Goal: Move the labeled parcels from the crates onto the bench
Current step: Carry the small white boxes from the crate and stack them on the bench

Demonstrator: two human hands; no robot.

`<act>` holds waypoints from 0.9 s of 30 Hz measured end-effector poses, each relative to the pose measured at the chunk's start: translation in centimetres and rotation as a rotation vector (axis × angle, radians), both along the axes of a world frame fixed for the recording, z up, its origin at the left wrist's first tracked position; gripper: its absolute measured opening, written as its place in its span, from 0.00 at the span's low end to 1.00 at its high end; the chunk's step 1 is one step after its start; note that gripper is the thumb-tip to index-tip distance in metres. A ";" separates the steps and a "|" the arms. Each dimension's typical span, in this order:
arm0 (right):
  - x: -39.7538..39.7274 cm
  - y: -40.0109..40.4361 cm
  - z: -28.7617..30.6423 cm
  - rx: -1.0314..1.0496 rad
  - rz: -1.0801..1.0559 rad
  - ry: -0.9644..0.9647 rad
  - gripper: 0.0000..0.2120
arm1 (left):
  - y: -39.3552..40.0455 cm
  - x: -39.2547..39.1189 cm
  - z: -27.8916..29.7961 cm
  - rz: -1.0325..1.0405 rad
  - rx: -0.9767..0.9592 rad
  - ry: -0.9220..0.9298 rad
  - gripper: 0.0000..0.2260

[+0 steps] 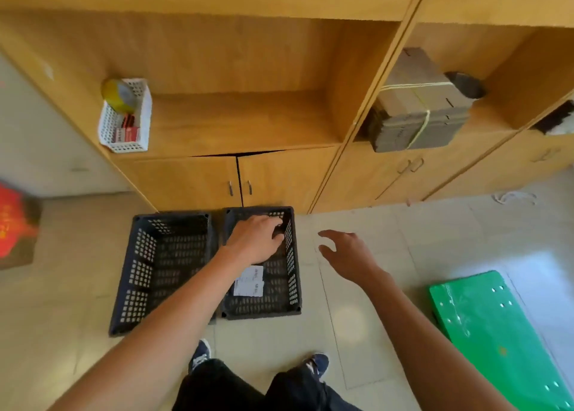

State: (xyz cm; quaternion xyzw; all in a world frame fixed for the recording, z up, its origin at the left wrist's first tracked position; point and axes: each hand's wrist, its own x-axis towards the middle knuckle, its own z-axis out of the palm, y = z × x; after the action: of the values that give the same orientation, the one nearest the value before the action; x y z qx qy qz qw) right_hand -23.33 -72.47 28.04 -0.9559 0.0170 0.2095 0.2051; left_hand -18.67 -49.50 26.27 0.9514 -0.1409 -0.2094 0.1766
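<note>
Two black perforated crates stand side by side on the floor in front of a wooden cabinet. The left crate (129,281) looks empty. In the right crate (294,281) lies a dark parcel with white labels (249,281), partly hidden by my forearm. My left hand (256,239) reaches into the far right corner of that crate, fingers and thumb curled round a dark parcel (278,231) that is hard to make out. My right hand (343,253) hovers over the floor just right of the crate, fingers spread and holding nothing.
A green flat board with holes (494,339) lies on the floor at the right. The cabinet shelf (242,125) holds a white basket (125,118) with tape; a tied cardboard bundle (416,106) sits to its right. My shoes (200,354) are near the crates.
</note>
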 end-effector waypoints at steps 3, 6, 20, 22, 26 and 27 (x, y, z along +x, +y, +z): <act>2.3 0.1 -1.1 0.013 0.125 0.028 0.19 | 0.5 -1.1 -0.5 0.168 -0.020 0.009 0.20; 4.7 1.2 -2.6 0.019 0.218 0.062 0.19 | 1.7 -1.9 -1.0 0.328 -0.050 0.002 0.21; 12.3 7.7 -10.1 -0.027 0.578 0.250 0.19 | 6.5 -5.3 -8.4 0.836 -0.158 0.171 0.20; 13.5 7.9 -10.9 -0.011 0.645 0.275 0.19 | 5.6 -5.5 -9.3 0.911 -0.163 0.202 0.20; 16.5 7.2 -13.5 -0.011 0.798 0.309 0.19 | 2.2 -5.6 -11.7 1.086 -0.177 0.203 0.21; 17.3 6.9 -14.4 -0.013 0.828 0.322 0.19 | 1.1 -5.6 -12.4 1.128 -0.177 0.206 0.21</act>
State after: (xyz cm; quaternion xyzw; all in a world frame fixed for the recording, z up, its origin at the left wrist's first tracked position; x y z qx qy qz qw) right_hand -6.05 -65.55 13.67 -0.8385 -0.3343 0.4202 0.0927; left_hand -24.25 -48.43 13.87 0.8357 0.3887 -0.1619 0.3526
